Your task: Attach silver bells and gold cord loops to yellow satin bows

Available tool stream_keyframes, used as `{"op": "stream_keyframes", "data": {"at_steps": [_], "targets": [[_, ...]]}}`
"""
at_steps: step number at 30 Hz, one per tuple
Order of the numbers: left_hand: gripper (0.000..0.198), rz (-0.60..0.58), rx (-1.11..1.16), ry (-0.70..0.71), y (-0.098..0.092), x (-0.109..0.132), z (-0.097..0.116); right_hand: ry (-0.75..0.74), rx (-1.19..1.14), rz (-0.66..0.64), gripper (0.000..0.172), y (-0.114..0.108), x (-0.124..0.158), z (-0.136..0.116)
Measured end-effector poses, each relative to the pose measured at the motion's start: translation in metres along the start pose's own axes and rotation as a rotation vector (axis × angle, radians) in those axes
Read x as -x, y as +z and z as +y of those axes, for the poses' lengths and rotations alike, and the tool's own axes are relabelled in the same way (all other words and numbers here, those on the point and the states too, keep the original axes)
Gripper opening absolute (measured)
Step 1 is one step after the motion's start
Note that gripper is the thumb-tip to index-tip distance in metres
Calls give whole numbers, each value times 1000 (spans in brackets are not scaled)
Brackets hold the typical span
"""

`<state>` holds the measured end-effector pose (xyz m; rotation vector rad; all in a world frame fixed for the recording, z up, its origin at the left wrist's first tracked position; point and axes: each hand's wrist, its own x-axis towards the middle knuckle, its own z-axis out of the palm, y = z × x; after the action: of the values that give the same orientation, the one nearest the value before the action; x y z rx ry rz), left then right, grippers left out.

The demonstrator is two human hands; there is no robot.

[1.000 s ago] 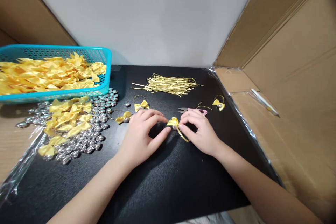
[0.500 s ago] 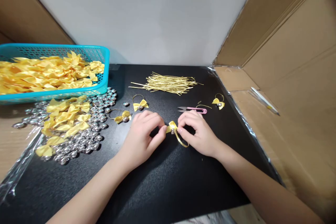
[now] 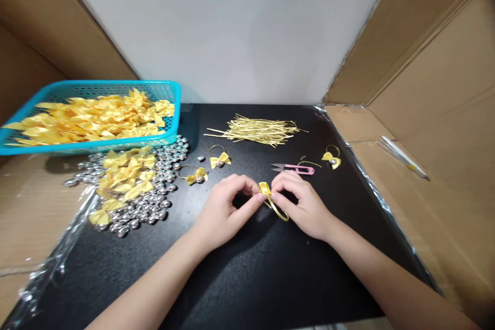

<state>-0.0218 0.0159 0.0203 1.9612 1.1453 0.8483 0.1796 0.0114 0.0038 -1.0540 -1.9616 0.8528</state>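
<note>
The left hand [image 3: 228,206] and right hand [image 3: 305,207], fingers pinched together, hold a yellow ribbon bow [image 3: 264,187] with a gold cord loop [image 3: 277,209] above the counter [image 3: 240,283]. It should be light, soft, rather slippery; better gripped at its middle. Beyond lie pink thread snips [image 3: 292,167], then gold cords [image 3: 259,130].

Held bow [image 3: 264,188]: yellow; its loop [image 3: 279,211]: gold. Loose bows [image 3: 129,167]: yellow. Basket [image 3: 178,111] shows turquoise, lattice pattern. Beads [image 3: 170,152]: silver. Wire bundle [image 3: 263,130]: gold. Snips [image 3: 290,166]: pink handle [image 3: 308,170], grey blades [image 3: 279,166]. Tabletop [image 3: 240,278]: black. Back panel [image 3: 232,31]: grey.
</note>
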Motion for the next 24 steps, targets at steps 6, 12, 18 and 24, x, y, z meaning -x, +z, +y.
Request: {"op": "stream_keyframes", "data": {"at_steps": [6,12,18,24], "targets": [[13,5,90,-136,12,2,0,-104,234,20,12,3,4,0],[14,55,140,-168,22,7,-3,-191,342,69,9,2,7,3],[19,110,198,-142,24,8,-1,-165,279,81,11,3,6,1],[21,138,330,-254,25,7,5,-61,56,45,18,6,4,-2]]}}
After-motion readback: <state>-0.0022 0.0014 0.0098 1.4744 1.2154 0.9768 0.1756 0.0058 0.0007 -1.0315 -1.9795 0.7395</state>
